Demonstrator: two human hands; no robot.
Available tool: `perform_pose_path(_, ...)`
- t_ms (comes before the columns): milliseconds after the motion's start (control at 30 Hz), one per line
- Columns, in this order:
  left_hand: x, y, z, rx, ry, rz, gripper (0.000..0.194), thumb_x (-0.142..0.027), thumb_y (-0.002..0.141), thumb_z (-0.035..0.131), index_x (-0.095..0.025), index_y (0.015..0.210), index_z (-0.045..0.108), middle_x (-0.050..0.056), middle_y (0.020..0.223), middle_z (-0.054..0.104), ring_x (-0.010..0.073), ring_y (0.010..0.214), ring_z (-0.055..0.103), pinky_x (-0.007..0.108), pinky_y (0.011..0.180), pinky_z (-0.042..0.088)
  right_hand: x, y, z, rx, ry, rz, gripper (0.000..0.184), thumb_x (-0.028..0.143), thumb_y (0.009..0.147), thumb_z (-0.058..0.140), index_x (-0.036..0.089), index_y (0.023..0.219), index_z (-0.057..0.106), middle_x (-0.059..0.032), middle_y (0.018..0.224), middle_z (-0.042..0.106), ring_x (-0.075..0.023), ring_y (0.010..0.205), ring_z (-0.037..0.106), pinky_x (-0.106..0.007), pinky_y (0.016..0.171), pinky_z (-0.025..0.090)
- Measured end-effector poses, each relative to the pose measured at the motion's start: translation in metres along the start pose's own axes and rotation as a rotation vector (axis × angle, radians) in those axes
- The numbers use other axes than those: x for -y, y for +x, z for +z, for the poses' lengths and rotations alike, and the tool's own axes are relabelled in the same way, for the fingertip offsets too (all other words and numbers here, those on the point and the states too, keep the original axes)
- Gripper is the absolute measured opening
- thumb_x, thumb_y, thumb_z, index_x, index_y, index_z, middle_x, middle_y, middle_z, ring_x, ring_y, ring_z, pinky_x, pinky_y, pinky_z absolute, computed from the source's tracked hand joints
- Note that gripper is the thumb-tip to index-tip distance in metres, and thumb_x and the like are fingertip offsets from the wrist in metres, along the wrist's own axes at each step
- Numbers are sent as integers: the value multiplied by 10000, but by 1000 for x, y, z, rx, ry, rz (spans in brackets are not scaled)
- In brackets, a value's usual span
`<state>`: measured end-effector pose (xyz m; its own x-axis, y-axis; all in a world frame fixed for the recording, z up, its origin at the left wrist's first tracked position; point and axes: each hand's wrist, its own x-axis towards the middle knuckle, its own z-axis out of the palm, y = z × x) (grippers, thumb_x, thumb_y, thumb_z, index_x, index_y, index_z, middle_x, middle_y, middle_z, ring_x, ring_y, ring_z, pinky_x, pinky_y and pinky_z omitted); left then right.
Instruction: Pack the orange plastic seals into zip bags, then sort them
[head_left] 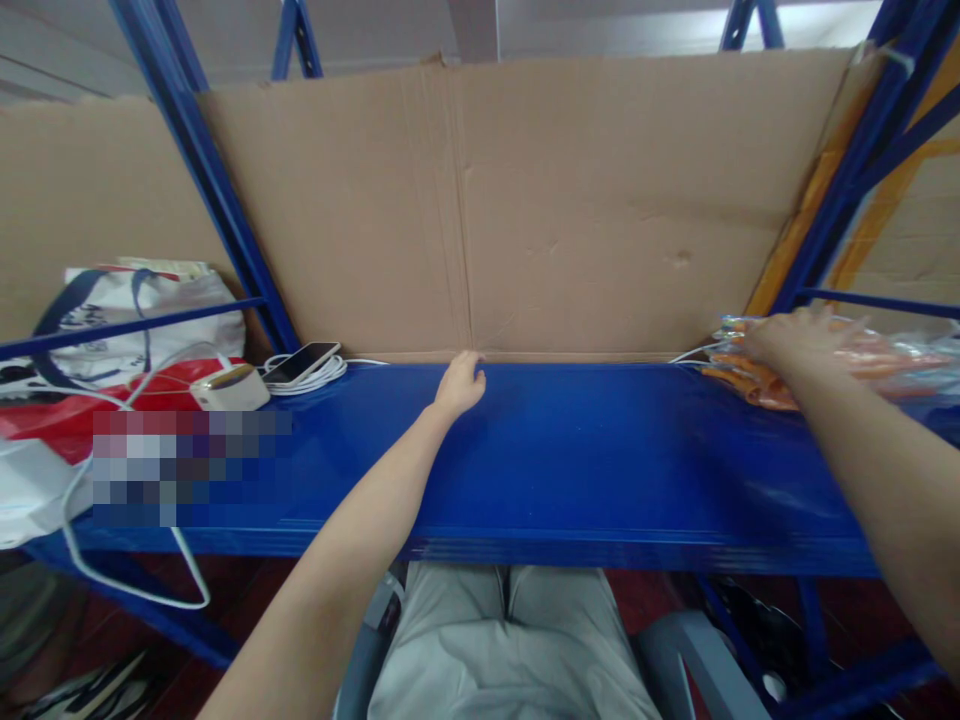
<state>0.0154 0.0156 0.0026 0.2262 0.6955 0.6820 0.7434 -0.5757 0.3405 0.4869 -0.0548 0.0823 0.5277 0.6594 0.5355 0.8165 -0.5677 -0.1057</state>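
My left hand (460,384) rests at the back of the blue shelf top (570,450), close to the foot of the cardboard panel (600,200). Its fingers are curled in, and nothing shows in them. Over on the right, my right hand (796,336) lies across a pile of clear plastic bags (892,352) with orange contents (757,385). The fingers of that hand look stretched out and a little apart over the plastic; their tips are hard to make out.
At the left lie a phone (304,364) on a coiled white cable (319,378), a white charger-like block (229,388), a red bag (176,396) and a white tote bag (172,305). Blue uprights (217,190) frame the shelf. A white cable (187,565) hangs over the front edge.
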Motion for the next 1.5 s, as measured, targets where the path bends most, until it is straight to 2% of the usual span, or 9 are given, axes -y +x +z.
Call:
perform_pose_path(133, 1, -5, 3, 83, 70, -72, 320, -114, 794, 575, -183, 1103, 620, 164, 1223, 657, 305, 1195, 600, 512, 1042, 478, 62, -45, 1, 81, 36, -219, 564, 368, 1016, 356, -24, 1357, 576, -307, 1479, 463, -383, 1456, 308, -638, 1159, 165)
perform_pose_path(300, 3, -7, -8, 19, 252, -292, 382, -191, 800, 591, -185, 1182, 599, 221, 1293, 624, 402, 1291, 520, 664, 1045, 406, 107, -88, 40, 136, 71, -501, 518, 375, 1014, 304, 98, 1331, 606, -222, 1496, 500, -353, 1416, 417, -627, 1146, 258)
perform_pose_path(567, 39, -18, -90, 25, 530, -713, 646, -275, 874, 452, -103, 1497, 427, 257, 1638, 245, 474, 1519, 153, 813, 1085, 191, 118, -102, 53, 360, 107, -584, 507, 311, 1009, 289, 78, 1294, 638, -219, 1461, 542, -324, 1337, 530, -497, 1086, 425)
perform_pose_path(767, 83, -53, -137, -108, 563, -1051, 749, -470, 896, 416, -131, 1561, 350, 224, 1685, 83, 532, 1515, 33, 877, 1014, 197, 119, -97, 58, 382, 120, -590, 490, 263, 984, 297, 88, 1284, 643, -204, 1404, 591, -320, 1303, 555, -479, 1052, 459)
perform_pose_path(867, 91, -62, -142, -146, 510, -1062, 769, -494, 896, 391, -145, 1578, 319, 221, 1683, 106, 533, 1516, 30, 876, 1002, 230, 119, -96, 62, 375, 122, -585, 478, 263, 981, 305, 124, 1280, 652, -184, 1401, 597, -309, 1305, 556, -468, 1047, 465)
perform_pose_path(1033, 89, -65, -143, 14, 571, -1080, 776, -493, 933, 310, -124, 1609, 212, 182, 1700, -19, 501, 1530, -25, 837, 1029, 274, 119, -98, 57, 394, 141, -574, 479, 253, 984, 306, 106, 1278, 655, -198, 1414, 585, -315, 1321, 546, -470, 1062, 458)
perform_pose_path(1267, 88, -49, -109, 151, 583, -585, 672, -392, 940, 421, -137, 1558, 351, 203, 1667, 203, 391, 1548, 152, 678, 1183, 215, 119, -97, 59, 418, 148, -563, 484, 256, 986, 311, 102, 1301, 645, -199, 1426, 578, -325, 1329, 543, -465, 1074, 451)
perform_pose_path(1400, 91, -39, -90, 484, 432, -536, 563, -371, 967, 364, -179, 1482, 487, 159, 1569, 432, 331, 1484, 362, 608, 1176, 295, 117, -89, 70, 444, 169, -581, 488, 260, 985, 348, 95, 1363, 609, -194, 1443, 569, -306, 1341, 539, -435, 1094, 438)
perform_pose_path(1500, 98, -39, -93, 537, 393, -498, 570, -390, 953, 382, -176, 1464, 518, 111, 1564, 442, 269, 1479, 377, 464, 1215, 291, 113, -84, 77, 452, 209, -623, 508, 256, 977, 368, 68, 1398, 581, -194, 1454, 560, -302, 1358, 526, -431, 1124, 417)
